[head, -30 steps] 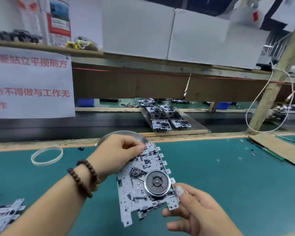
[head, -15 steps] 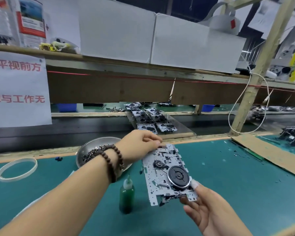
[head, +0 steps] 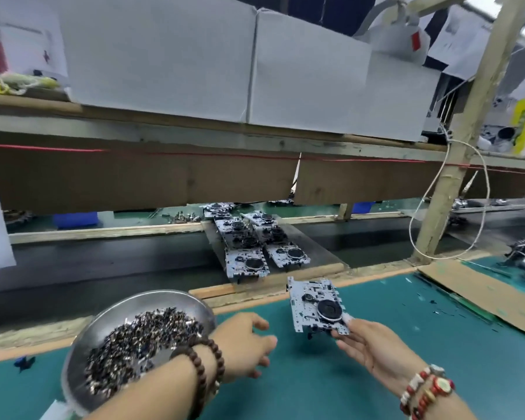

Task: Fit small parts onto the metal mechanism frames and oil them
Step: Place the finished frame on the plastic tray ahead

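While right hand [head: 373, 350] pinches metal frame [head: 315, 307] by near corner, thumb on top, frame held above green table [head: 376, 313], tilted away. Black round wheel [head: 329, 310] on frame face. Left hand [head: 243, 347] apart from frame, grip spread loose, holding nothing, just right of steel bowl [head: 109, 325]. Bowl holds heap of small dark parts [head: 140, 338]. More frames [head: 249, 244] lie in rows on tray beyond table edge. Bead bracelets on both wrists.

Shiny steel bowl [head: 164, 301], matt green mat [head: 406, 344].
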The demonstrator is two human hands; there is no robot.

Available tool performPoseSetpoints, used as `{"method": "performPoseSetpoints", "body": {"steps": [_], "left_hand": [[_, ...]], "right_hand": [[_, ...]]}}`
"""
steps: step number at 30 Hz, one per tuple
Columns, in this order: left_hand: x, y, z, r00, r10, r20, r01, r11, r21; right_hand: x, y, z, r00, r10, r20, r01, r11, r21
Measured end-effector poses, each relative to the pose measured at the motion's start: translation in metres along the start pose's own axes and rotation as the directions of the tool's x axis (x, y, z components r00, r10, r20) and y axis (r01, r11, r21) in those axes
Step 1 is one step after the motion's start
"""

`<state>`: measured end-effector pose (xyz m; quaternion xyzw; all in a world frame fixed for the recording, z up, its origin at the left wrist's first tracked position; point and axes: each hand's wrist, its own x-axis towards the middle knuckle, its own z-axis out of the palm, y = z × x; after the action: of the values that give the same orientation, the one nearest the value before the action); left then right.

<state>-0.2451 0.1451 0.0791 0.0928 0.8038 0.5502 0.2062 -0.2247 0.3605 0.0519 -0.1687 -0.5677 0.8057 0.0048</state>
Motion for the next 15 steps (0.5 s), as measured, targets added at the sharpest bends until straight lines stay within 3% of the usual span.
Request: {"method": "performPoseSetpoints", "body": {"steps": [7,15], "left_hand": [[0.049,-0.012,0.011,0.995,-0.075,0.061,0.069,0.992,0.107],[0.076,-0.005,0.016,0.994,-0.053,0.092,0.035,0.981,0.191]], "right_hand": [[0.057,-0.003,0.002,0.995,0.095,-0.041,-0.102,0.965,-0.243],[0.075,-0.006,0.001,0.992,0.069,-0.106,-0.107,0.909,-0.403]]}}
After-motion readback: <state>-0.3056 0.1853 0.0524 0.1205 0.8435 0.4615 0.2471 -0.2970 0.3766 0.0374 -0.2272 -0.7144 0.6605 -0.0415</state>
